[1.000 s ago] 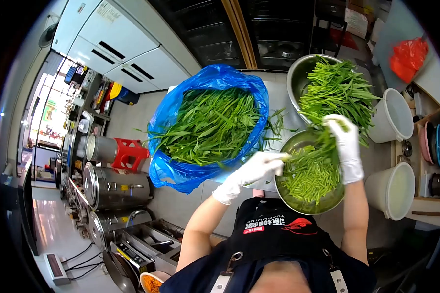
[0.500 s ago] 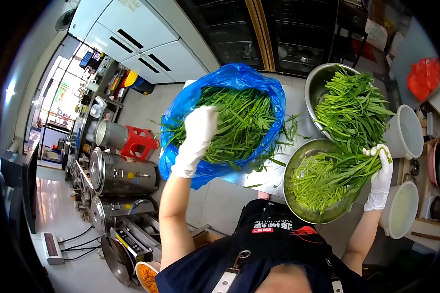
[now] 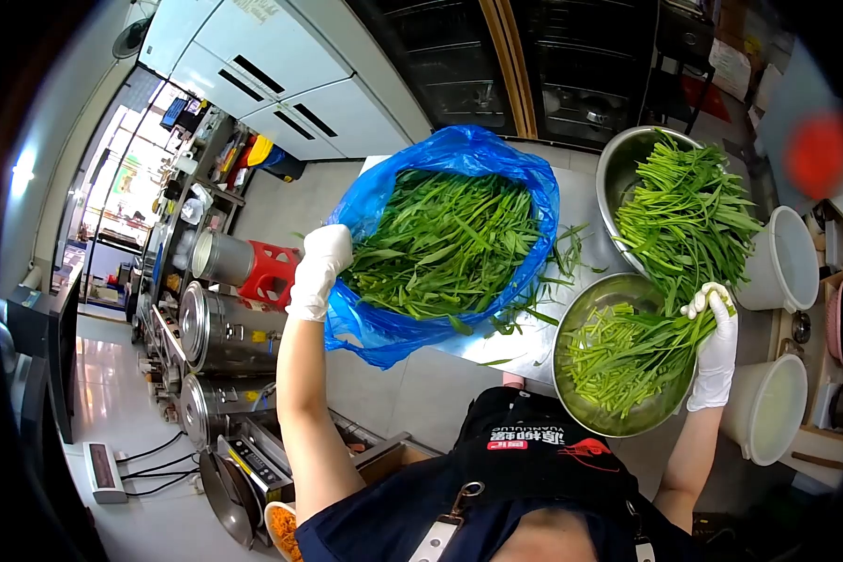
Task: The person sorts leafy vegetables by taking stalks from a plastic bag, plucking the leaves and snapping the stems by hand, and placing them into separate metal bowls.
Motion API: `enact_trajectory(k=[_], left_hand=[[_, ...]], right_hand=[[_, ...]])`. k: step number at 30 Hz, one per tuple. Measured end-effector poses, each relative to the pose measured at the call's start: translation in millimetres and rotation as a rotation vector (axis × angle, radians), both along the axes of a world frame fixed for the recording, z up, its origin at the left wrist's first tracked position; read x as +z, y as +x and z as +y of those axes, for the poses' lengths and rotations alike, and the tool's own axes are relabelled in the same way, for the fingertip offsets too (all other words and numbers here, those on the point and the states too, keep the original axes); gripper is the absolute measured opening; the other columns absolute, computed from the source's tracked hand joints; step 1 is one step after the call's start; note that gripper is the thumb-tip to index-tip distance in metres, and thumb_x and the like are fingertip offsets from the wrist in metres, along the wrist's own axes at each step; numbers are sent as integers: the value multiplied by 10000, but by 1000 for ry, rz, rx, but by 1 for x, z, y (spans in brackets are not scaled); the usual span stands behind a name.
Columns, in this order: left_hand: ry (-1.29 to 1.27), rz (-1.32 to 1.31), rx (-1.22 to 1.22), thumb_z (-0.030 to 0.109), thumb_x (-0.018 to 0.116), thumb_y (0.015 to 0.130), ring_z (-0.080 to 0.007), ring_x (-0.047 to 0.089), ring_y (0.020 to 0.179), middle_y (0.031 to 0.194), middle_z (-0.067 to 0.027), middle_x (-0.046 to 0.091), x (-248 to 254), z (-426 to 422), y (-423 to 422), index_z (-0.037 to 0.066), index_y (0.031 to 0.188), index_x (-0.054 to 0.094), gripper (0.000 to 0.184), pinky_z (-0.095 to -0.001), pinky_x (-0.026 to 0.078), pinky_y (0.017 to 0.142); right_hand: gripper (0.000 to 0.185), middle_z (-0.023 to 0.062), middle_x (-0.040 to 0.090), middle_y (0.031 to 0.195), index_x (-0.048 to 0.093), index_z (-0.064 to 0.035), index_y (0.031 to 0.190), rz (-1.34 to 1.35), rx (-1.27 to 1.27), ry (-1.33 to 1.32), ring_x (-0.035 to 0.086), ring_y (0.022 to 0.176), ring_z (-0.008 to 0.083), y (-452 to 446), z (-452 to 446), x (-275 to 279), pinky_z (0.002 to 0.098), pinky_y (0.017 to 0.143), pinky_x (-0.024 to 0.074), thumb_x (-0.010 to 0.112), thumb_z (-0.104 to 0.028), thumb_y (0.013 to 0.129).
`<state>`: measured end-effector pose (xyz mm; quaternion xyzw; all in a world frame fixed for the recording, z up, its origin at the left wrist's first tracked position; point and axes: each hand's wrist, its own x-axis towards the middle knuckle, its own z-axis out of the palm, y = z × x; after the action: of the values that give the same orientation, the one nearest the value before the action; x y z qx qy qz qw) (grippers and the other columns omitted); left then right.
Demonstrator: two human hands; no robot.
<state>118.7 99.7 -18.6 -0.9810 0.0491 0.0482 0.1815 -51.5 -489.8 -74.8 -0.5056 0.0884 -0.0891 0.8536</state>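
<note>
My right hand (image 3: 717,323), in a white glove, is closed around a bunch of leafy green stems (image 3: 660,347), which looks like water spinach. The bunch extends left over a steel bowl (image 3: 618,430) holding short cut stems (image 3: 609,379). My left hand (image 3: 326,255), also gloved, is closed in a fist at the left edge of a blue plastic bag (image 3: 421,145). What its fingers hold is hidden. Long leafy greens (image 3: 450,244) fill the bag. Behind the steel bowl, a second metal basin (image 3: 613,173) carries a heap of similar greens (image 3: 688,220).
The bag and bowls rest on a metal table (image 3: 525,351) with scattered leaves. White buckets (image 3: 766,412) stand at the right. On the left are a red stool (image 3: 272,274), large steel pots (image 3: 220,328) and a scale (image 3: 253,464). A white fridge (image 3: 281,56) stands behind.
My left hand has moved left and slightly down, from above the greens to the bag's left edge. My right hand keeps its bunch over the bowl. The view has shifted slightly.
</note>
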Motion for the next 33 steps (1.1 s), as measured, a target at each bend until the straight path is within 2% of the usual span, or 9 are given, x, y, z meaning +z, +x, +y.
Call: enact_trajectory(k=[2,7,8,10,19,22,24,30,33], left_hand=[[26,-97,-95,107,611,766,-340,652,602,679,-170,644,-9,8,-12,67,675,681,121,-393,520,541],[-99,-346,-253,104,586,787,-374,639,618,689,-183,647,25,11,-34,22,691,664,149,-424,538,600],[-116,-145,15,130,616,780,-381,651,740,822,-196,666,46,7,-35,27,780,697,131,-432,532,703],[-264,-126,102,152,649,769,-357,659,768,810,-187,661,81,3,-54,25,822,700,147,-411,521,700],[-910,-254,306,89,699,817,-126,580,626,688,-99,633,106,-19,-107,-43,873,668,148,-278,467,591],[-1129,-342,378,73,687,822,-110,578,629,681,-65,624,90,-52,-124,-31,854,670,111,-251,453,580],[-1197,-425,139,65,675,833,-92,576,644,719,-35,635,64,-82,-137,-17,839,674,82,-236,457,594],[-1635,-299,271,39,691,855,-43,527,668,787,12,616,-33,-211,-175,-5,890,654,68,-202,440,616],[-1498,-383,114,8,688,841,-47,491,633,779,5,565,-69,-246,-184,1,865,634,60,-211,417,578]], right_hand=[[150,33,553,778,586,-41,1023,23,11,7,552,704,152,2,5,-1,334,765,508,550,-178,973],[148,38,550,782,580,-37,1018,39,79,39,544,697,156,9,19,1,327,742,483,556,-172,963],[149,38,550,781,579,-34,1015,33,94,32,542,694,155,10,21,2,327,739,483,554,-170,962],[150,38,549,780,578,-28,1011,21,130,20,537,688,153,13,26,4,326,733,483,550,-166,960],[142,37,562,738,608,6,990,112,333,96,514,625,123,31,71,11,273,605,456,596,-116,920],[116,32,585,722,627,1,967,143,412,60,533,594,116,36,98,21,246,574,456,640,-75,880],[110,27,595,712,637,-2,945,174,488,48,534,579,100,40,118,19,226,549,444,665,-68,862],[165,-17,594,730,690,-24,976,221,615,-99,520,623,56,42,186,6,204,550,415,678,-152,873],[137,-2,591,676,684,-13,932,336,607,-82,522,552,69,46,188,-15,215,502,411,681,-138,874]])
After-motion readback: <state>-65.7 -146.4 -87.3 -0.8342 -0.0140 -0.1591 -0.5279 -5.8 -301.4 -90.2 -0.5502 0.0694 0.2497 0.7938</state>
